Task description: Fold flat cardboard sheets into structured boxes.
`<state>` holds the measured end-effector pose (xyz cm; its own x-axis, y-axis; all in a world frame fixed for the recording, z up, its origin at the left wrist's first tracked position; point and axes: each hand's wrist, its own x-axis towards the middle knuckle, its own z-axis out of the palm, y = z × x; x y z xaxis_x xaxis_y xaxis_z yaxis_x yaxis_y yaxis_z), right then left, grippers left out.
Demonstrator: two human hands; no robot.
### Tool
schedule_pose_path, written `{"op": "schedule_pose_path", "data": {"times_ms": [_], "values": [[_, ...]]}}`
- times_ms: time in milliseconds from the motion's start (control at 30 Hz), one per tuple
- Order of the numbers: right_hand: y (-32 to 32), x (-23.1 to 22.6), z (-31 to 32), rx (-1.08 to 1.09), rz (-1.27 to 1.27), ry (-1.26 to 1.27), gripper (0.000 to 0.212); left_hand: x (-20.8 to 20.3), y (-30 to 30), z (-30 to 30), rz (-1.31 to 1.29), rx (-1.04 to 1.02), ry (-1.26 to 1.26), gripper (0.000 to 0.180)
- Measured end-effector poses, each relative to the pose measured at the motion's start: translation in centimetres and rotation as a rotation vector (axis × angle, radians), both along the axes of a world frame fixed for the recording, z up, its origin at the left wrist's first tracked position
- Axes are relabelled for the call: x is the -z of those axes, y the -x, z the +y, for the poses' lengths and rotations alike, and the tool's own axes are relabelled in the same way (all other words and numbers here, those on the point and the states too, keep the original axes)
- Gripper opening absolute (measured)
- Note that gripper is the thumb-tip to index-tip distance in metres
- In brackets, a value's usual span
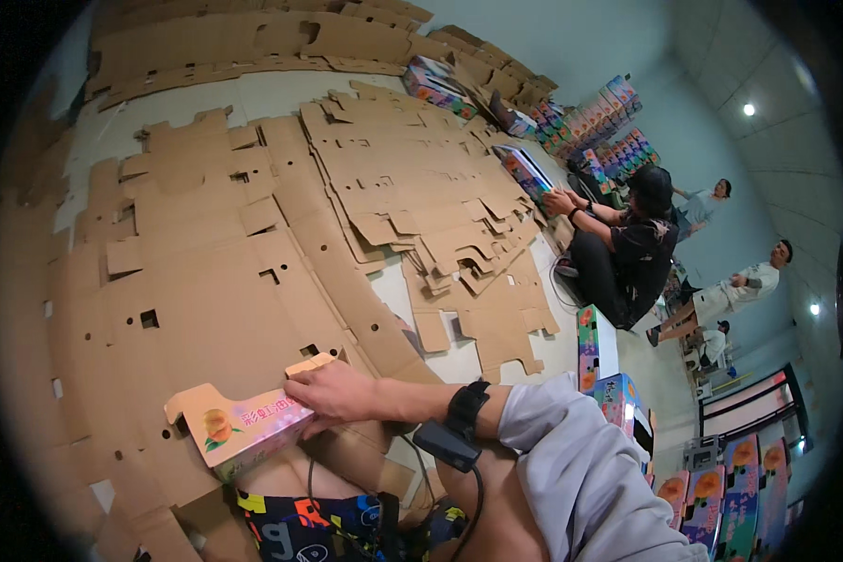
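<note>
My right hand (335, 389) reaches in from the lower right, its fingers closed around the right end of a printed carton (262, 421). The carton is peach-orange and pink, with a fruit picture on its top and a green printed side. A cut-out flap stands up at its left end. It lies just above my patterned shorts (318, 525), at the near edge of a large brown cardboard sheet (206, 272). A black strap and a small dark device (447, 446) sit on my right wrist and forearm, with a cable hanging down. My left hand is not in view.
Flat brown die-cut cardboard pieces (412, 159) lie piled on the floor ahead. A seated person in a black cap (632, 239) handles a printed box to the right. Several printed cartons (740, 478) stand at the lower right; more are stacked along the far wall.
</note>
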<state>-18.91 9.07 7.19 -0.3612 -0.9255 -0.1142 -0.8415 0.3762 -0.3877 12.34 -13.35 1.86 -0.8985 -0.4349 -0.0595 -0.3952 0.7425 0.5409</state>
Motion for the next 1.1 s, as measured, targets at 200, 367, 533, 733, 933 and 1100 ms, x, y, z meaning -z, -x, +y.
{"op": "schedule_pose_path", "data": {"times_ms": [200,367,533,733,933,1100], "values": [[1.4,-1.4,-1.2,-0.064,0.076,-0.026,0.058,-0.4,-0.4,1.1,0.021,-0.027,0.035,0.024],[-0.8,-0.9,-2.1,-0.014,0.295,0.011,0.065,0.1,-0.7,1.4,0.084,-0.035,0.066,0.023],[-2.7,-2.6,-1.8,0.075,0.585,-0.056,0.074,-1.0,-0.2,0.8,0.2,-0.049,0.105,0.023],[-2.6,-1.7,-0.3,0.121,0.859,0.177,0.06,-6.2,6.0,0.9,0.65,-0.033,0.156,0.02],[-2.2,-2.0,0.6,0.143,0.768,0.245,0.06,-12.8,13.7,1.2,0.606,0.2,0.146,0.013],[-2.0,-1.5,1.6,0.182,0.632,0.217,0.066,-12.6,11.3,-1.4,0.37,0.117,0.02,0.024]]}}
